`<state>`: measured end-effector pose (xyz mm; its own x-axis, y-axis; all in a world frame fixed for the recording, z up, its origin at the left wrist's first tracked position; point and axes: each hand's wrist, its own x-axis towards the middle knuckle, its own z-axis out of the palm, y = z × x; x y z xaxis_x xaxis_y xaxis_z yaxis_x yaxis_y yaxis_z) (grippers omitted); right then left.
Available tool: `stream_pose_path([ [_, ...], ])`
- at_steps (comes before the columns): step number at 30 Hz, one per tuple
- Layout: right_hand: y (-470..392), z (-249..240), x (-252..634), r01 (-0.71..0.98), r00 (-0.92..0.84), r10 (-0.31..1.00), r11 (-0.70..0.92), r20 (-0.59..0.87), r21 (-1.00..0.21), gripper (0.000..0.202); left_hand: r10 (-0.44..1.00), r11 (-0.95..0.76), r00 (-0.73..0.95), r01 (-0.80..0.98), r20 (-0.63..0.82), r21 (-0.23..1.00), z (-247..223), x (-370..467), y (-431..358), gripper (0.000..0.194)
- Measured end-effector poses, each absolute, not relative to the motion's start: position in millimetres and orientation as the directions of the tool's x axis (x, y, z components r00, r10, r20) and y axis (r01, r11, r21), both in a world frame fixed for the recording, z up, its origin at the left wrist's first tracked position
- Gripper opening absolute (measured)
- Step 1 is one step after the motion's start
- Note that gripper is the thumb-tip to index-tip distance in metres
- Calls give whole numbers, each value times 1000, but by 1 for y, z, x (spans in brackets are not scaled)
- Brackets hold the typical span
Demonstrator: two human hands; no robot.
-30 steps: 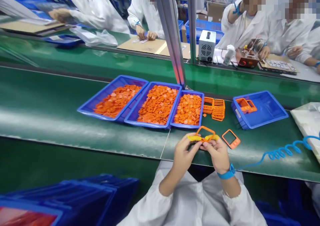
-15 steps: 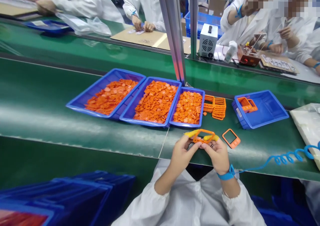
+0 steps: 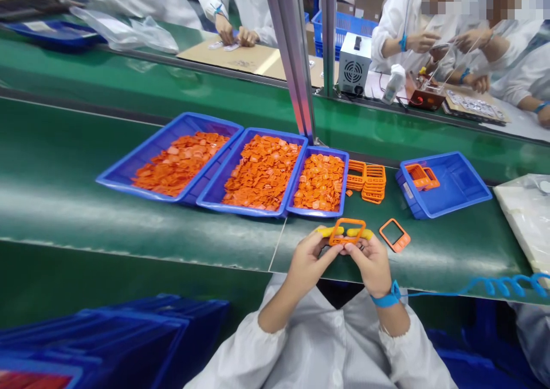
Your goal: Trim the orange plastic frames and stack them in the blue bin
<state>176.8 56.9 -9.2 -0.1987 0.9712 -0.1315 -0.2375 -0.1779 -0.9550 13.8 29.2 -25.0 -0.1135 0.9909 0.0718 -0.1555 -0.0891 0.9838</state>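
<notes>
An orange frame (image 3: 361,228) is held up between my two hands, its opening facing me. My left hand (image 3: 307,260) grips its lower left side, thumb at the bottom edge. On the other side my right hand (image 3: 372,263) grips the lower right, a blue strap round the wrist. Yellow covers show on a finger of each hand. Just right of my hands, a second orange frame (image 3: 401,243) lies flat on the green surface. Stacked orange frames (image 3: 373,183) stand behind, beside a blue tray of small orange pieces (image 3: 320,183).
Two larger blue trays (image 3: 253,171) (image 3: 172,165) of orange pieces stand to the left. A blue bin (image 3: 455,185) with several frames is at right. A metal post (image 3: 294,62) rises behind the trays. Other people work across the belt.
The held frame has tilted more upright in my hands. The whole view has shifted slightly. Across the belt, a person's raised hand has come down.
</notes>
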Motion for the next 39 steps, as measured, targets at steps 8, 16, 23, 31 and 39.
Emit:
stream_pose_path([
  [8,58,-15,178,-232,-217,974,-117,-66,-966,40,993,-42,-115,-144,25,989,-26,17,28,26],
  [16,55,-21,176,-155,-178,980,-116,-88,-981,39,988,-59,-147,-18,56,998,-19,13,29,12],
  [23,56,-20,182,-191,-194,977,-127,-89,-973,37,992,-62,-109,-19,60,998,-14,20,27,18],
  [31,58,-38,191,-263,-168,967,-229,-190,-937,46,857,-253,-193,651,478,715,57,-120,19,30],
  [39,59,-42,192,-208,-211,955,-250,-206,-945,54,879,394,-449,874,161,286,74,-309,118,34],
])
